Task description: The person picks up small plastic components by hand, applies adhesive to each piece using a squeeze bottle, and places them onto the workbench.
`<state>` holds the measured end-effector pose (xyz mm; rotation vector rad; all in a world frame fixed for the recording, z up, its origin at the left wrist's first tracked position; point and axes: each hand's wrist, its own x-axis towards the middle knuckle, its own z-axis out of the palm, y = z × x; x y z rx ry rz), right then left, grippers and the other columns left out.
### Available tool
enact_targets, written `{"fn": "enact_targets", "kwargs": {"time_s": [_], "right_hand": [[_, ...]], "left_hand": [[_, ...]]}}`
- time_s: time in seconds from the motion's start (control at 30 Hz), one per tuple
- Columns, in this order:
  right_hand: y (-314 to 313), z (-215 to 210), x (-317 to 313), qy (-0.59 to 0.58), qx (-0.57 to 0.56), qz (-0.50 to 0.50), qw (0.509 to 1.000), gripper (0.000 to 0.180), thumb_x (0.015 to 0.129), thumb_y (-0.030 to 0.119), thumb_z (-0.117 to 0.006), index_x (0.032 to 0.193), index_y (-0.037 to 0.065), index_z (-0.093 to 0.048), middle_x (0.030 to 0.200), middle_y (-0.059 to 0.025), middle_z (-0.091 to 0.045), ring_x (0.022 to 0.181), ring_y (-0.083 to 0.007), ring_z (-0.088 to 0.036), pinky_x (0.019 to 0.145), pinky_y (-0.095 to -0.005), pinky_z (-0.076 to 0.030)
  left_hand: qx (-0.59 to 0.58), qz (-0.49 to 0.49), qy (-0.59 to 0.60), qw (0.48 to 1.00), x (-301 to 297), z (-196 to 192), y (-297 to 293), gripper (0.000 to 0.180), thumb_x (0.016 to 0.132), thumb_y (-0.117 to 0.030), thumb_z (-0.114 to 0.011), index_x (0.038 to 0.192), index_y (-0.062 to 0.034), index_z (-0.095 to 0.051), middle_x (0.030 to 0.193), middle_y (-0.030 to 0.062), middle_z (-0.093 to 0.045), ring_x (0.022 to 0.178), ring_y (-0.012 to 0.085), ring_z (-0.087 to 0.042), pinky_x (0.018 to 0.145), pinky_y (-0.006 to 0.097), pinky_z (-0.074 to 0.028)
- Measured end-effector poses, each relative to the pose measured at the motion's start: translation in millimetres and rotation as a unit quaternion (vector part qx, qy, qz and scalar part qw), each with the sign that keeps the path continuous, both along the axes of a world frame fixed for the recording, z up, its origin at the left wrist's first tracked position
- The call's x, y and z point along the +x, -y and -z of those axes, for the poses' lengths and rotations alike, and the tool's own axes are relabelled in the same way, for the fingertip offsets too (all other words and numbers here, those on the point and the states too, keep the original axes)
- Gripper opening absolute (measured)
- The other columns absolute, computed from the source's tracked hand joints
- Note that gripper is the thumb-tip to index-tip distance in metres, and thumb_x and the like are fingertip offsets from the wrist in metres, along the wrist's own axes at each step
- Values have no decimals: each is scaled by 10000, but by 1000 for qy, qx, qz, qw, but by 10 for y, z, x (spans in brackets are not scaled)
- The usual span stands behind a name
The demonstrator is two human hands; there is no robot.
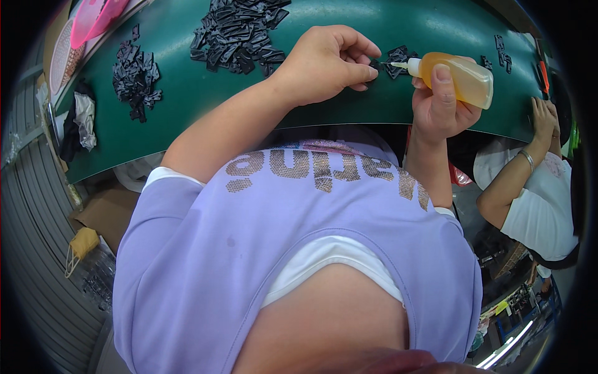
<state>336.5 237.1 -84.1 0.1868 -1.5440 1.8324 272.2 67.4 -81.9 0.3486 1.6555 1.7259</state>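
Note:
My right hand is wrapped round a squeeze bottle of amber liquid, thumb on its side. The bottle is tilted sideways, and its thin white nozzle points left toward my left hand. Between the thumb and fingers of that hand is a small black plastic part, mostly hidden by the fingertips. The nozzle tip is close to this part; whether they touch I cannot tell. Just beyond the nozzle lies a little group of similar black parts on the green table.
A large heap of black parts lies left of my hands, with a smaller heap farther left. A few more pieces sit at the right. Pink baskets stand at the far left. Another person's arm rests at the table's right end.

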Motion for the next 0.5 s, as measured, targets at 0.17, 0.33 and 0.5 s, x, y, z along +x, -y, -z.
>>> {"fn": "enact_targets", "kwargs": {"time_s": [0.17, 0.33, 0.5], "right_hand": [[35, 35, -23, 14, 14, 14, 1000, 113, 796, -21, -661, 890, -22, -598, 783, -93, -636, 577, -118, -578, 469, -215, -453], [34, 39, -4, 33, 6, 20, 999, 124, 792, -23, -666, 900, -21, -605, 791, -103, -647, 575, -113, -582, 465, -215, -457], [41, 37, -8, 33, 12, 29, 999, 126, 790, -16, -671, 899, -20, -608, 783, -97, -648, 570, -111, -583, 469, -215, -460]], "left_hand": [[-13, 14, 1, 1000, -18, 3, -1, 240, 797, -3, -679, 1017, 64, -607, 827, 64, -605, 751, 113, -626, 662, 237, -568], [-22, 15, 3, 1000, -27, -9, 4, 228, 796, -5, -680, 1001, 68, -610, 820, 69, -610, 742, 116, -629, 660, 239, -570], [-14, 7, 7, 1000, -25, 2, 1, 222, 795, -4, -681, 993, 70, -613, 815, 69, -611, 734, 116, -631, 661, 237, -570]]}}
